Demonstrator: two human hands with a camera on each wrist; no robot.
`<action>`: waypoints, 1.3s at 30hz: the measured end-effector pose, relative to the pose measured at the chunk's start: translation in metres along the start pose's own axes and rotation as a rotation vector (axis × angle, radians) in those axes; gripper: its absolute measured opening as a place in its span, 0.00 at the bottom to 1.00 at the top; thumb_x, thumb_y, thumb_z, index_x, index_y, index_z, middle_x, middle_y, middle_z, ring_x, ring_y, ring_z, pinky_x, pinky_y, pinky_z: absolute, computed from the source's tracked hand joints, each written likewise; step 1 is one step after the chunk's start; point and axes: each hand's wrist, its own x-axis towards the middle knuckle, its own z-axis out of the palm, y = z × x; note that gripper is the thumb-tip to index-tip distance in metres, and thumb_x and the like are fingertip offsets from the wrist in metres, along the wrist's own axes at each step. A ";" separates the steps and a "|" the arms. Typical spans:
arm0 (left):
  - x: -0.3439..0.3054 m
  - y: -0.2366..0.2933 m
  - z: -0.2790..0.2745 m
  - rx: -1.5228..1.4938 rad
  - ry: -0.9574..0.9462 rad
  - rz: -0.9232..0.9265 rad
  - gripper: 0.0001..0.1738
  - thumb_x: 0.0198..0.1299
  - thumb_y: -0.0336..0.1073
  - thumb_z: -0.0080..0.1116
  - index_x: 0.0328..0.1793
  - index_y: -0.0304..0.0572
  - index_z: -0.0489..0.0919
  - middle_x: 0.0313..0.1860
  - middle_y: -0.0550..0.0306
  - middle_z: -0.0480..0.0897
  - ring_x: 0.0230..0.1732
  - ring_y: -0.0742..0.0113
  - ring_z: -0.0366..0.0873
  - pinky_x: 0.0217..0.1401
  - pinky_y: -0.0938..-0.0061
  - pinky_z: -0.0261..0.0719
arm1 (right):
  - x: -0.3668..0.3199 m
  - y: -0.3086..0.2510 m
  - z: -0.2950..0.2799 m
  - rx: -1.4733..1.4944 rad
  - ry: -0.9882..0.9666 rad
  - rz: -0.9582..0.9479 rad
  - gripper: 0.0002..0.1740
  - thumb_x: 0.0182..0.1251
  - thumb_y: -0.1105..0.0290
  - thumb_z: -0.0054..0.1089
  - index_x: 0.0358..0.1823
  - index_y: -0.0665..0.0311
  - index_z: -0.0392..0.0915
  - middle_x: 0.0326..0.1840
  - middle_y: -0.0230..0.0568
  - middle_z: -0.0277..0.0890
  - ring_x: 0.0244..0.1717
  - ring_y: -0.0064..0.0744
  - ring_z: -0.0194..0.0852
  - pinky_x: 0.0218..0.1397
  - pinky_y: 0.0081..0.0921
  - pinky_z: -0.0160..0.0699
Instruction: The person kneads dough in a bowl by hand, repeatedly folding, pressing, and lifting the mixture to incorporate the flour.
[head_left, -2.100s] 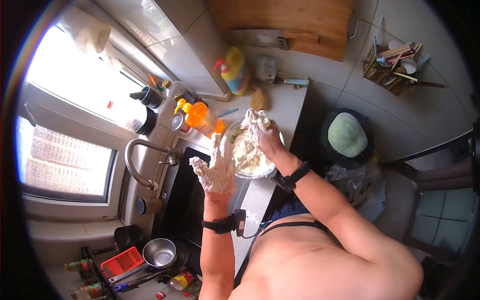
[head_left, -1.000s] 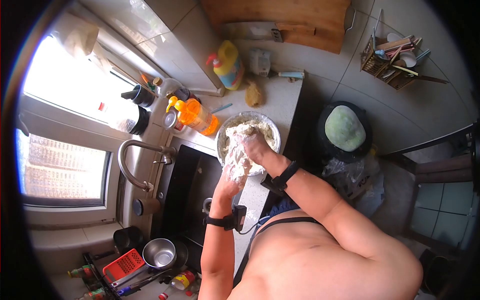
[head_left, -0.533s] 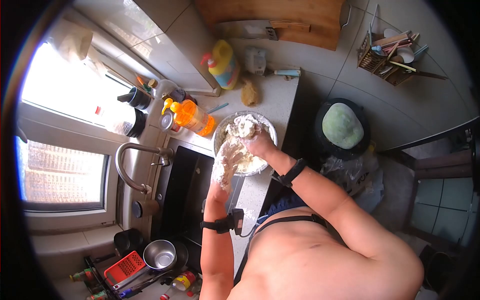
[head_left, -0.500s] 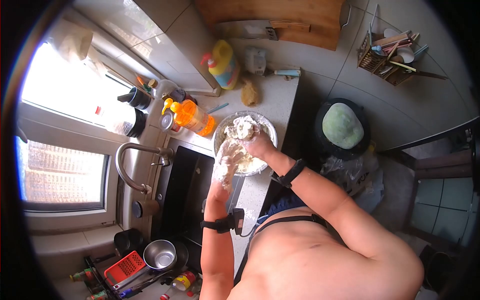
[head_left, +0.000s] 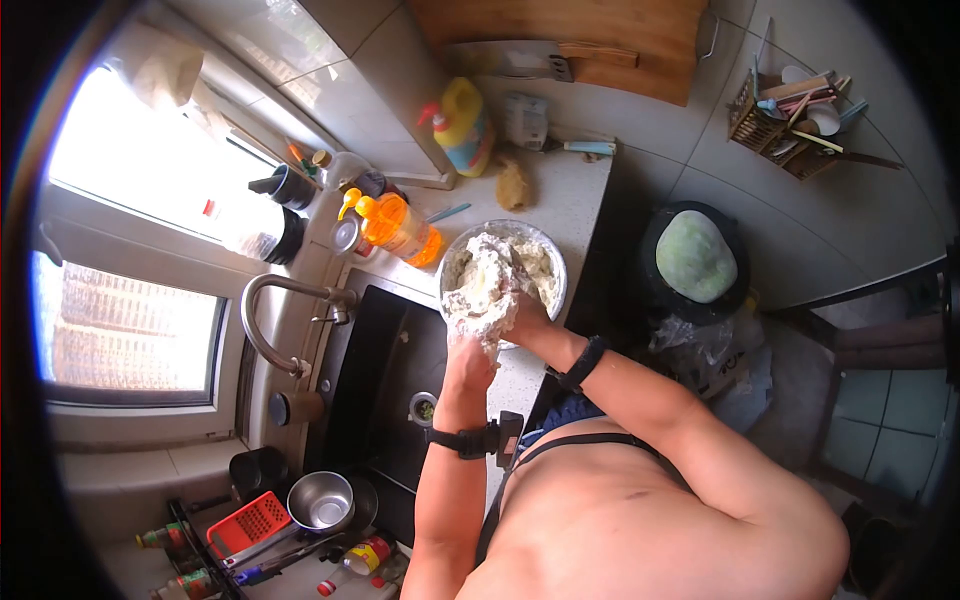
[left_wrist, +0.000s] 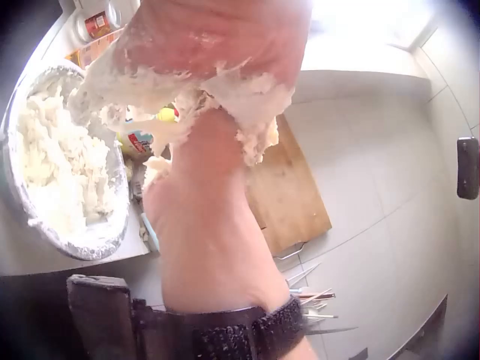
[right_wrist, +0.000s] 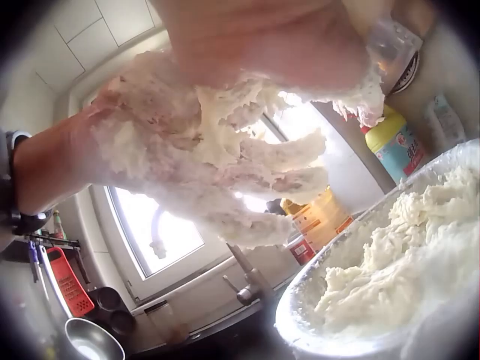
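Note:
Sticky pale dough coats my left hand [head_left: 476,305], raised over the near side of a metal bowl [head_left: 563,272]. In the right wrist view its fingers [right_wrist: 281,154] are straight and spread, with strands of dough between them. My right hand [head_left: 526,320] lies against the left hand's thumb side, overlapping it. Its fingers are mostly hidden by dough and the other hand, so I cannot tell how they bend. Rough, wet dough [right_wrist: 397,255] lies in the bowl, and flour-white smears line its wall.
The bowl stands on a speckled counter [head_left: 575,200] beside a dark sink [head_left: 390,350] with a curved faucet [head_left: 262,325]. Behind it are an orange pump bottle [head_left: 400,232], a yellow bottle [head_left: 465,125] and a brown lump [head_left: 513,186]. A green melon [head_left: 695,257] lies to the right.
Two seconds ago the hands were apart, the left beside the bowl. They came together over it, and the left has since moved right and further across the right hand.

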 end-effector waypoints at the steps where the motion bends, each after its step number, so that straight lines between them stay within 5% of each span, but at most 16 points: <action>1: 0.001 -0.001 -0.002 0.149 -0.006 0.073 0.21 0.53 0.29 0.54 0.55 0.35 0.71 0.52 0.52 0.74 0.52 0.62 0.71 0.54 0.72 0.68 | -0.001 -0.004 -0.003 0.021 -0.022 0.048 0.28 0.56 0.50 0.51 0.56 0.56 0.68 0.58 0.44 0.66 0.59 0.41 0.63 0.60 0.31 0.62; 6: 0.004 -0.005 -0.018 0.302 0.031 0.136 0.19 0.57 0.32 0.52 0.55 0.33 0.70 0.49 0.54 0.76 0.47 0.67 0.75 0.49 0.75 0.73 | -0.007 0.005 0.009 0.187 -0.022 0.113 0.27 0.55 0.54 0.55 0.55 0.57 0.68 0.55 0.44 0.69 0.58 0.39 0.64 0.59 0.29 0.64; 9: -0.004 0.018 0.000 -0.076 0.061 -0.055 0.20 0.56 0.33 0.53 0.54 0.33 0.70 0.48 0.54 0.76 0.45 0.67 0.75 0.48 0.74 0.74 | -0.003 0.030 0.039 -0.128 0.107 -0.074 0.24 0.55 0.58 0.58 0.52 0.59 0.69 0.53 0.44 0.70 0.56 0.38 0.66 0.59 0.30 0.64; 12: -0.006 0.027 0.004 -0.012 0.030 -0.040 0.17 0.57 0.35 0.52 0.50 0.33 0.73 0.44 0.55 0.78 0.43 0.68 0.76 0.45 0.75 0.74 | 0.005 0.032 0.039 0.120 0.232 -0.336 0.32 0.52 0.49 0.58 0.55 0.59 0.67 0.58 0.49 0.65 0.60 0.50 0.59 0.64 0.36 0.55; 15: -0.009 0.032 0.000 0.053 0.071 -0.044 0.15 0.56 0.35 0.53 0.47 0.34 0.75 0.41 0.56 0.79 0.41 0.69 0.76 0.43 0.76 0.74 | -0.005 0.010 0.010 0.039 0.184 -0.453 0.23 0.58 0.62 0.56 0.54 0.61 0.67 0.51 0.38 0.70 0.55 0.33 0.66 0.59 0.29 0.62; 19: -0.011 0.042 -0.010 0.349 0.022 0.051 0.15 0.55 0.37 0.55 0.44 0.35 0.77 0.37 0.59 0.79 0.37 0.70 0.76 0.39 0.80 0.72 | -0.004 0.013 0.002 0.063 -0.008 -0.437 0.23 0.61 0.63 0.53 0.57 0.61 0.65 0.55 0.36 0.67 0.56 0.30 0.63 0.61 0.27 0.60; 21: -0.007 0.037 -0.027 0.434 0.025 0.083 0.16 0.56 0.36 0.54 0.48 0.35 0.75 0.41 0.57 0.78 0.40 0.74 0.74 0.43 0.79 0.71 | 0.000 0.020 0.004 0.225 -0.137 -0.413 0.22 0.63 0.63 0.50 0.58 0.61 0.64 0.58 0.36 0.65 0.57 0.29 0.62 0.62 0.27 0.59; 23: -0.004 0.043 -0.036 0.458 0.131 0.095 0.20 0.56 0.40 0.53 0.52 0.37 0.73 0.44 0.57 0.77 0.44 0.72 0.73 0.49 0.73 0.67 | 0.010 0.048 0.024 0.663 -0.396 -0.126 0.22 0.67 0.62 0.46 0.60 0.62 0.61 0.60 0.36 0.64 0.58 0.27 0.61 0.65 0.25 0.55; 25: 0.000 0.064 -0.035 0.416 0.343 0.085 0.25 0.57 0.49 0.52 0.55 0.42 0.70 0.44 0.58 0.77 0.49 0.66 0.73 0.59 0.61 0.60 | 0.008 0.059 0.023 0.627 -0.399 -0.162 0.23 0.67 0.61 0.46 0.60 0.63 0.61 0.60 0.36 0.64 0.58 0.27 0.61 0.66 0.24 0.55; 26: -0.002 0.073 -0.036 0.359 0.366 0.023 0.29 0.58 0.52 0.50 0.61 0.46 0.63 0.51 0.55 0.74 0.58 0.63 0.68 0.65 0.55 0.47 | 0.006 0.065 0.022 0.643 -0.397 -0.161 0.23 0.67 0.61 0.46 0.60 0.63 0.62 0.59 0.36 0.64 0.58 0.27 0.61 0.65 0.24 0.56; 28: -0.006 0.081 -0.029 0.383 0.325 -0.059 0.34 0.58 0.58 0.45 0.65 0.46 0.59 0.57 0.52 0.71 0.62 0.61 0.64 0.67 0.53 0.43 | 0.010 0.093 0.044 0.656 -0.366 -0.153 0.22 0.67 0.61 0.47 0.58 0.63 0.63 0.58 0.35 0.65 0.57 0.27 0.62 0.65 0.23 0.58; 30: -0.002 0.059 -0.044 0.483 0.217 -0.031 0.39 0.58 0.61 0.43 0.69 0.46 0.54 0.60 0.51 0.68 0.63 0.60 0.61 0.66 0.49 0.40 | 0.000 0.031 -0.005 0.113 -0.468 0.016 0.21 0.64 0.62 0.48 0.56 0.62 0.66 0.52 0.40 0.69 0.53 0.32 0.67 0.58 0.26 0.64; 32: -0.007 0.043 -0.025 0.320 0.130 0.018 0.32 0.60 0.52 0.47 0.63 0.37 0.62 0.57 0.54 0.70 0.60 0.64 0.63 0.64 0.65 0.52 | -0.004 -0.013 -0.027 -0.237 -0.538 0.119 0.20 0.60 0.63 0.50 0.53 0.61 0.68 0.46 0.45 0.74 0.49 0.38 0.71 0.52 0.30 0.70; 33: -0.002 0.029 -0.027 0.216 0.111 0.038 0.27 0.60 0.45 0.50 0.60 0.32 0.66 0.54 0.55 0.73 0.56 0.67 0.66 0.61 0.75 0.60 | -0.005 -0.025 -0.031 -0.314 -0.521 0.103 0.19 0.59 0.63 0.51 0.51 0.61 0.70 0.43 0.47 0.76 0.46 0.41 0.74 0.49 0.31 0.73; 37: 0.006 0.000 -0.020 0.018 0.059 -0.008 0.26 0.60 0.42 0.51 0.59 0.32 0.66 0.53 0.54 0.73 0.54 0.67 0.69 0.58 0.74 0.64 | -0.002 -0.009 -0.008 -0.274 -0.195 -0.346 0.16 0.53 0.65 0.51 0.43 0.62 0.75 0.38 0.50 0.77 0.41 0.46 0.75 0.45 0.37 0.73; 39: 0.007 -0.002 -0.016 -0.006 0.046 -0.027 0.25 0.60 0.41 0.51 0.59 0.32 0.67 0.52 0.53 0.73 0.53 0.66 0.70 0.57 0.73 0.66 | 0.001 -0.006 0.006 -0.258 -0.190 -0.300 0.16 0.52 0.66 0.51 0.41 0.64 0.76 0.39 0.51 0.76 0.41 0.46 0.74 0.45 0.37 0.72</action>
